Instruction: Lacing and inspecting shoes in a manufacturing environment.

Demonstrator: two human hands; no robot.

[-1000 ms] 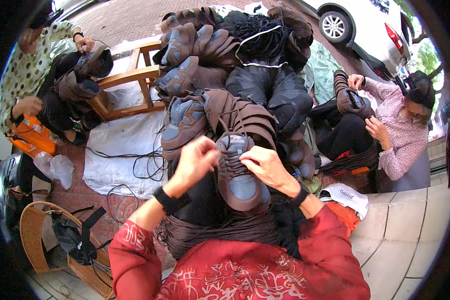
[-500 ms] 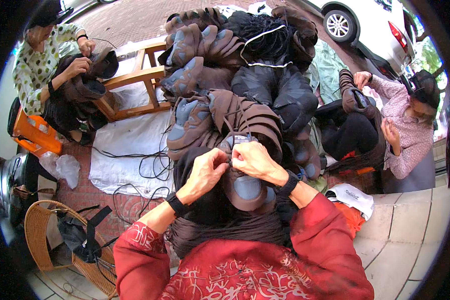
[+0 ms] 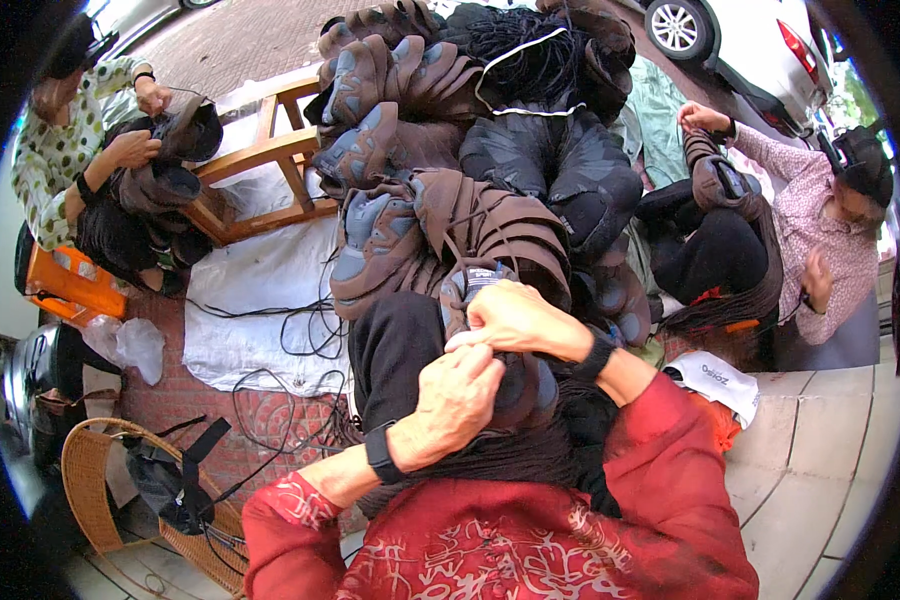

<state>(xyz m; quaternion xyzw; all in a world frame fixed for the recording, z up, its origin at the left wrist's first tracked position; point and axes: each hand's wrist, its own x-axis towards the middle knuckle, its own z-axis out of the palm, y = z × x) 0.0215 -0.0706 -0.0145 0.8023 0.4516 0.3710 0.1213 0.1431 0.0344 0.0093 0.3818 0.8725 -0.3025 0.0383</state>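
Note:
A brown and blue-grey shoe upper (image 3: 455, 300) lies over my lap, its tongue and a loose brown lace loop showing at the far end. My right hand (image 3: 530, 320) is closed over its lacing edge, fingers bent and pressed down. My left hand (image 3: 457, 395) is closed in a pinch, its fingertips meeting the right ones above the upper. Whatever thin thing the left fingertips hold is hidden. A bundle of dark brown laces (image 3: 520, 455) drapes across my thighs, below both hands. Much of the upper's near part is covered by my hands.
More brown uppers (image 3: 495, 225) are stacked just beyond, with black ones (image 3: 595, 175) behind. Co-workers sit at left (image 3: 45, 185) and right (image 3: 820, 210), handling uppers. A wooden frame (image 3: 280, 155), a wicker chair (image 3: 90, 480) and a white cap (image 3: 715, 385) stand around.
My left hand has moved right and nearer me, across the upper to meet my right hand. My right hand has turned over the lacing edge. The right co-worker's raised hand has shifted outward.

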